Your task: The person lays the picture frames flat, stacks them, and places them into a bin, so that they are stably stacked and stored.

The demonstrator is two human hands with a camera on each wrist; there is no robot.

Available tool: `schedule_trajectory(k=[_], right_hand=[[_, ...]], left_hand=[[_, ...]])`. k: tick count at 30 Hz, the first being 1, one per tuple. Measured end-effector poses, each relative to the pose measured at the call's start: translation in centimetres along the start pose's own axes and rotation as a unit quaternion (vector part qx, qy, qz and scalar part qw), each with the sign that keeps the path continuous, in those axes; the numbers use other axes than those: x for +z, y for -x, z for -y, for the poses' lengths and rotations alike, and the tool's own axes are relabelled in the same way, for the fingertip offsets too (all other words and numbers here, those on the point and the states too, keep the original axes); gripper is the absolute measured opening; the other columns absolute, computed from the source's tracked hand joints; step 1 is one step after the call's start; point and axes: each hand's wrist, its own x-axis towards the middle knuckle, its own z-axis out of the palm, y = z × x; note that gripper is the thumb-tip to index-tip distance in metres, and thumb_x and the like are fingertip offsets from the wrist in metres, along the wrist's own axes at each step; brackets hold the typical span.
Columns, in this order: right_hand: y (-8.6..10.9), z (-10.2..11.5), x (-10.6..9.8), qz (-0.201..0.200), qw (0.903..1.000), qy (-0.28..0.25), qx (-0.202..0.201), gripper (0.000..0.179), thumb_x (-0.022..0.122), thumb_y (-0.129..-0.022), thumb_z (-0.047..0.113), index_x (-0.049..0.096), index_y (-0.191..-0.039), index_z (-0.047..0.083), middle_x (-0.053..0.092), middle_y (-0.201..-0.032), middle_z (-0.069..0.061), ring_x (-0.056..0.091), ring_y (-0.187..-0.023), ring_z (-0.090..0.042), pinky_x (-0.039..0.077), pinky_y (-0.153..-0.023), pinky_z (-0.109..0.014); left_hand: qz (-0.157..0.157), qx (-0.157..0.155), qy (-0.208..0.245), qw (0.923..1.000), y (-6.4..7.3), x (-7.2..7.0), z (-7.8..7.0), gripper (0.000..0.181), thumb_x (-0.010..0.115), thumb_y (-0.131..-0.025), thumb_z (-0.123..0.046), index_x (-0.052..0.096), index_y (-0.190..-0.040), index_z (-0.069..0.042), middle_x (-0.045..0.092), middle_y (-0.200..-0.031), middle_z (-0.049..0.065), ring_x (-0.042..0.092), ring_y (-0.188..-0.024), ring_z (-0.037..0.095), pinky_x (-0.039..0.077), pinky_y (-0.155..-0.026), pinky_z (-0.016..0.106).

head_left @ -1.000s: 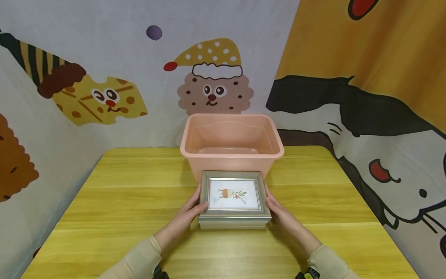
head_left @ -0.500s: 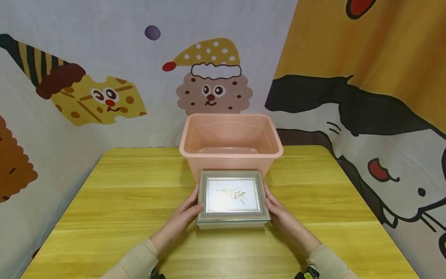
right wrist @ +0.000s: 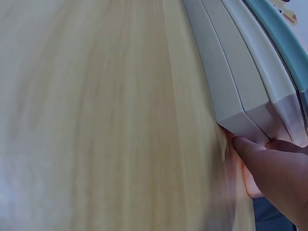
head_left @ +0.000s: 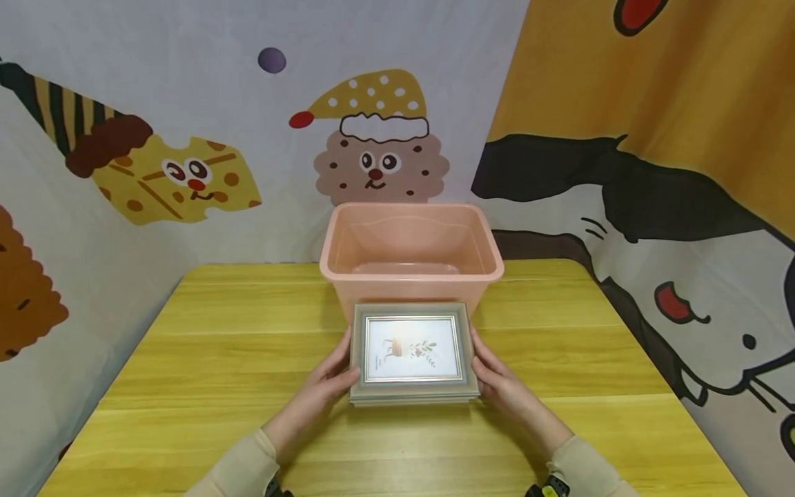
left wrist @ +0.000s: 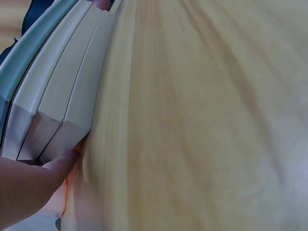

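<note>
A stack of several picture frames (head_left: 413,348) is held in front of a pink plastic bin (head_left: 415,278). The top frame has a silvery border around a white print of an animal with leaves. My left hand (head_left: 324,378) grips the stack's left side, its thumb along the upper edge. On the opposite side, my right hand (head_left: 502,378) holds it the same way. In the left wrist view, the teal, white and beige frame edges (left wrist: 62,82) lie layered, close over the tabletop. The right wrist view shows fingers (right wrist: 252,149) at the lower corner of the stack.
The bin stands open-topped at the back of the wood-grain table (head_left: 217,359), right behind the stack. A cloth backdrop (head_left: 217,41) printed with cartoon figures rises behind the table and along both sides.
The stack has shifted slightly left and tipped so that more of its top face and less of its front edges show. Both hands have kept their hold on it.
</note>
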Motion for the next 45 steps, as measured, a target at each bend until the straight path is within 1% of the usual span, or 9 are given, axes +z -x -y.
schedule_trajectory(k=[10, 15, 20, 24, 30, 33, 39, 41, 45], right_hand=[[0.0, 0.5, 0.6, -0.020, 0.9995, 0.023, 0.010, 0.066, 0.035, -0.109, 0.016, -0.011, -0.156, 0.013, -0.024, -0.160, -0.013, -0.015, -0.143, -0.037, 0.023, -0.108, -0.015], [0.3, 1.4, 1.0, -0.008, 0.9996, 0.023, 0.013, 0.065, 0.032, -0.110, 0.019, -0.016, -0.154, 0.012, -0.028, -0.158, -0.013, -0.022, -0.141, -0.035, 0.020, -0.107, -0.011], [0.6, 2.8, 1.6, 0.006, 0.9994, 0.034, 0.003, 0.063, 0.028, -0.110, 0.019, -0.017, -0.155, 0.017, -0.030, -0.158, -0.012, -0.024, -0.140, -0.036, 0.021, -0.107, -0.011], [0.8, 4.0, 2.1, 0.002, 0.9988, 0.048, 0.004, 0.063, 0.029, -0.110, 0.018, -0.015, -0.156, 0.018, -0.030, -0.158, -0.011, -0.023, -0.141, -0.036, 0.022, -0.106, -0.011], [0.8, 5.8, 3.1, -0.013, 0.9987, 0.050, 0.006, 0.065, 0.033, -0.109, 0.018, -0.012, -0.156, 0.016, -0.027, -0.159, -0.015, -0.014, -0.142, -0.043, 0.033, -0.105, -0.018], [0.8, 6.6, 3.4, -0.014, 0.9986, 0.050, 0.006, 0.066, 0.033, -0.109, 0.017, -0.012, -0.157, 0.018, -0.026, -0.159, -0.016, -0.009, -0.142, -0.045, 0.038, -0.104, -0.021], [0.6, 8.2, 3.7, -0.001, 0.9990, 0.043, 0.008, 0.066, 0.032, -0.109, 0.018, -0.014, -0.157, 0.020, -0.025, -0.160, -0.013, -0.011, -0.143, -0.041, 0.035, -0.106, -0.019], [0.5, 8.8, 3.8, 0.004, 0.9989, 0.046, 0.008, 0.066, 0.033, -0.109, 0.019, -0.014, -0.157, 0.019, -0.025, -0.160, -0.013, -0.012, -0.143, -0.040, 0.034, -0.106, -0.018], [0.3, 10.0, 4.0, 0.003, 0.9984, 0.055, 0.011, 0.067, 0.035, -0.109, 0.021, -0.012, -0.157, 0.017, -0.023, -0.160, -0.016, -0.005, -0.143, -0.044, 0.039, -0.104, -0.021]], left_hand=[[-0.012, -0.008, 0.010, 0.9998, 0.6, 0.2, -0.3, 0.078, 0.059, -0.099, -0.009, 0.015, -0.159, -0.031, 0.003, -0.165, 0.005, 0.007, -0.149, 0.030, 0.024, -0.115, 0.042], [-0.004, -0.010, 0.028, 0.9996, 1.1, 0.4, -1.3, 0.078, 0.059, -0.099, -0.009, 0.016, -0.159, -0.032, 0.006, -0.165, 0.008, 0.009, -0.148, 0.031, 0.023, -0.115, 0.044], [-0.008, 0.007, -0.029, 0.9995, 1.5, 0.4, -2.9, 0.078, 0.061, -0.098, -0.012, 0.016, -0.160, -0.029, 0.011, -0.164, 0.009, 0.013, -0.147, 0.035, 0.024, -0.114, 0.050], [-0.011, 0.023, -0.074, 0.9969, 1.8, 0.4, -4.1, 0.077, 0.061, -0.098, -0.013, 0.016, -0.160, -0.025, 0.013, -0.163, 0.010, 0.014, -0.147, 0.038, 0.024, -0.114, 0.053], [-0.010, 0.040, -0.080, 0.9959, 2.0, 0.6, -5.1, 0.075, 0.059, -0.099, -0.012, 0.016, -0.160, -0.022, 0.017, -0.162, 0.012, 0.015, -0.147, 0.037, 0.023, -0.113, 0.052], [-0.013, 0.044, -0.080, 0.9957, 2.3, 0.8, -5.7, 0.074, 0.058, -0.099, -0.013, 0.017, -0.160, -0.024, 0.018, -0.162, 0.011, 0.015, -0.146, 0.036, 0.022, -0.113, 0.053], [-0.013, 0.059, -0.092, 0.9939, 2.5, 0.9, -7.1, 0.072, 0.057, -0.100, -0.016, 0.018, -0.159, -0.029, 0.018, -0.163, 0.009, 0.013, -0.147, 0.035, 0.018, -0.112, 0.059], [-0.010, 0.063, -0.097, 0.9933, 2.4, 0.9, -7.6, 0.071, 0.056, -0.100, -0.017, 0.019, -0.159, -0.029, 0.017, -0.163, 0.009, 0.013, -0.147, 0.036, 0.020, -0.112, 0.059], [-0.004, 0.063, -0.098, 0.9932, 2.3, 0.8, -8.6, 0.071, 0.055, -0.100, -0.016, 0.018, -0.159, -0.029, 0.018, -0.163, 0.011, 0.016, -0.145, 0.036, 0.032, -0.108, 0.051]])
